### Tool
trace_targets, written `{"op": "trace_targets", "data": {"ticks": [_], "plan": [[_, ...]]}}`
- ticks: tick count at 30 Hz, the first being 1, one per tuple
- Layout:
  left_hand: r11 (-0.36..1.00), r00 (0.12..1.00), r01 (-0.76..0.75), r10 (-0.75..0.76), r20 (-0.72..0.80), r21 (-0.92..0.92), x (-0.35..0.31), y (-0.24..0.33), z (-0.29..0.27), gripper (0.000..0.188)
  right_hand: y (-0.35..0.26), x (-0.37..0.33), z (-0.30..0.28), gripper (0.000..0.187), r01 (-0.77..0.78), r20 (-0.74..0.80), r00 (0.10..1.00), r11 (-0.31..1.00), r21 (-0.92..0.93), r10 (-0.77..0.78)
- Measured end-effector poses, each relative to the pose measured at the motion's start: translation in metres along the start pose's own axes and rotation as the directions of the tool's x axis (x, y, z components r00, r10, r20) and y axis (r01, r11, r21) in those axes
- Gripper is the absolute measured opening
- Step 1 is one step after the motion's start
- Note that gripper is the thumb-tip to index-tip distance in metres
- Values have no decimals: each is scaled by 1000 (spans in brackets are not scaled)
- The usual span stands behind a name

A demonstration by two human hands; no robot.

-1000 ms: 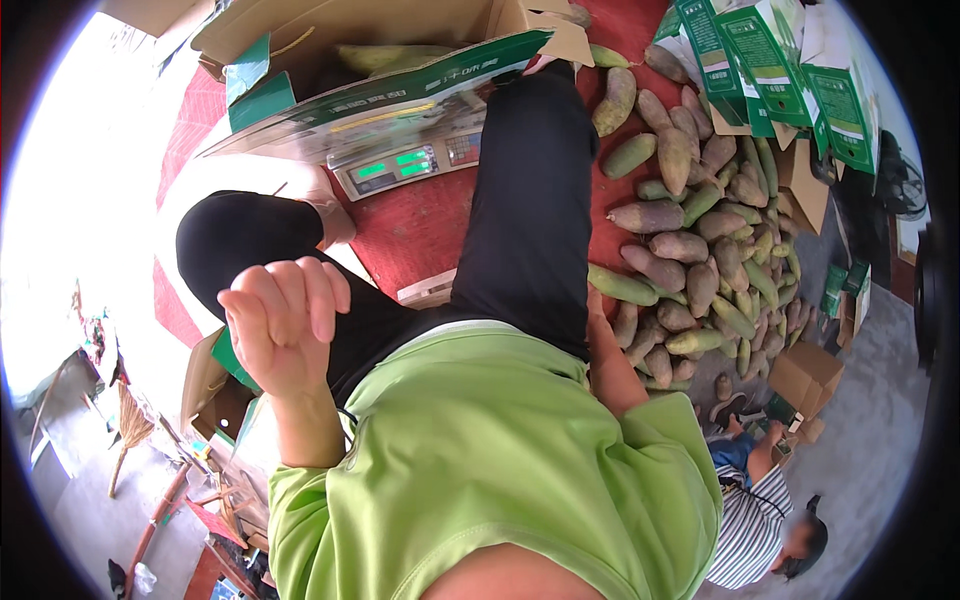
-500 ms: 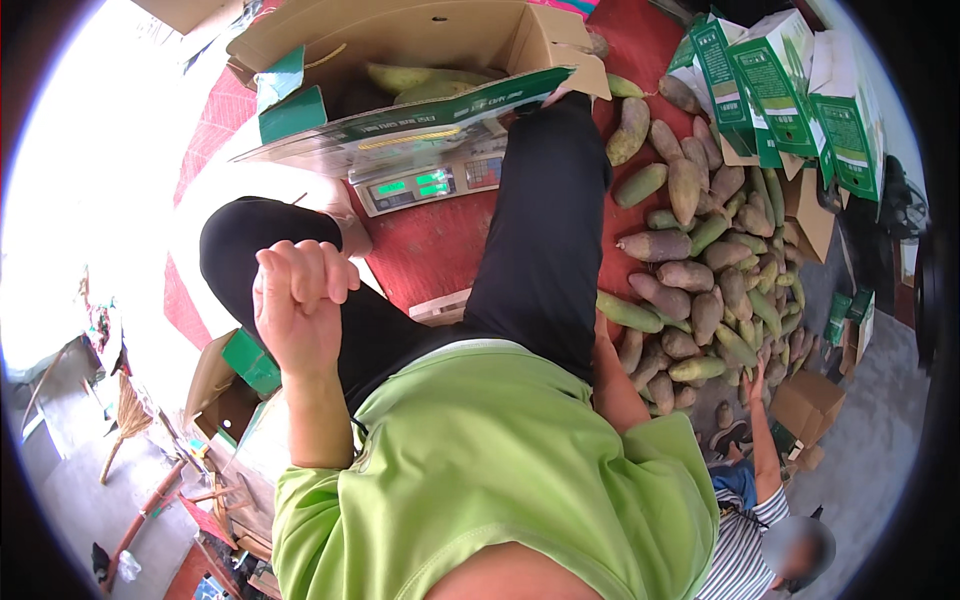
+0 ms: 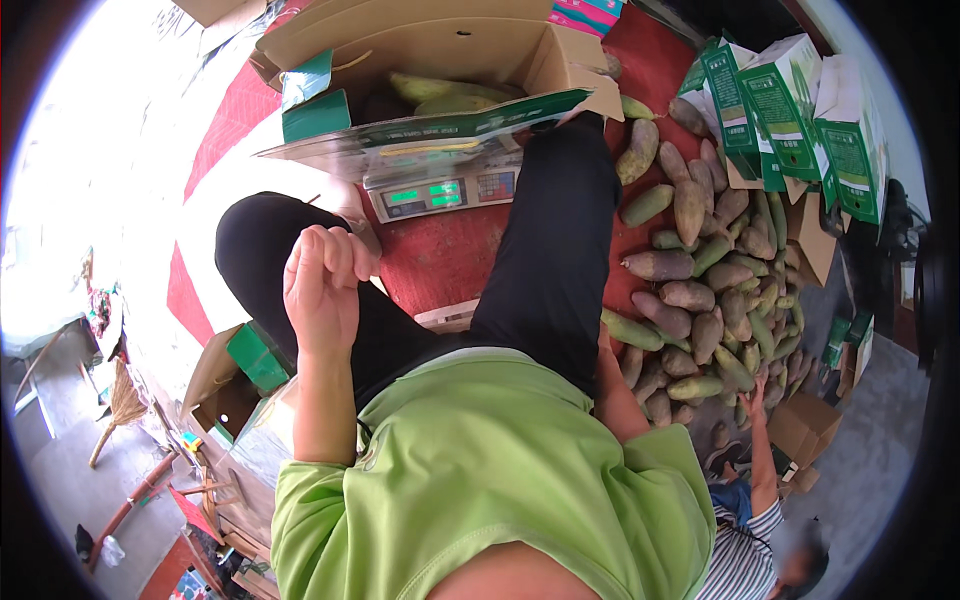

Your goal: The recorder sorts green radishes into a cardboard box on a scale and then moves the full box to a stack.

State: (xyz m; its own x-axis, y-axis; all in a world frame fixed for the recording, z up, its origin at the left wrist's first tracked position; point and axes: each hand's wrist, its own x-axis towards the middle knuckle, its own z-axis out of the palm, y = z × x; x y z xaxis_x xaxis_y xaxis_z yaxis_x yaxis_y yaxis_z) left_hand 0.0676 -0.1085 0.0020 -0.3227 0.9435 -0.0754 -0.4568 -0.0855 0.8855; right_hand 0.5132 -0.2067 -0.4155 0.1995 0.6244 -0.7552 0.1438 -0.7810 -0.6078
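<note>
My left hand (image 3: 325, 268) is raised over my left thigh, its fingers curled in and closed; nothing shows in it. My right forearm (image 3: 620, 398) runs down beside my right thigh, which hides the fingers. Close to that side lies a pile of long green and purplish radishes (image 3: 690, 295). Ahead of my knees an open cardboard box (image 3: 440, 50) with green printed flaps holds a few green radishes (image 3: 450, 88). It rests on a digital scale (image 3: 425, 198) with a lit green display.
Green and white cartons (image 3: 785, 105) stand at the far right. A co-worker's hand (image 3: 755, 400) reaches into the pile's near edge. Another open box (image 3: 235, 375) sits by my left side, with a broom (image 3: 122, 400) further left. Red sheeting (image 3: 430, 255) covers the floor between my legs.
The whole view has shifted slightly, so the box and scale sit a little lower and further right. My left hand keeps its curled pose. The co-worker's hand stays at the pile.
</note>
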Motion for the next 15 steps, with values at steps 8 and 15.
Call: {"op": "trace_targets", "data": {"ticks": [8,15], "plan": [[997,997,-69,70,-21,33,10,12,-18,24,-17,2,3,25,105,27,994,992,-65,-104],[966,980,-196,201,-10,166,30,27,-26,25,-35,1,4,24,220,34,975,969,-114,-218]]}}
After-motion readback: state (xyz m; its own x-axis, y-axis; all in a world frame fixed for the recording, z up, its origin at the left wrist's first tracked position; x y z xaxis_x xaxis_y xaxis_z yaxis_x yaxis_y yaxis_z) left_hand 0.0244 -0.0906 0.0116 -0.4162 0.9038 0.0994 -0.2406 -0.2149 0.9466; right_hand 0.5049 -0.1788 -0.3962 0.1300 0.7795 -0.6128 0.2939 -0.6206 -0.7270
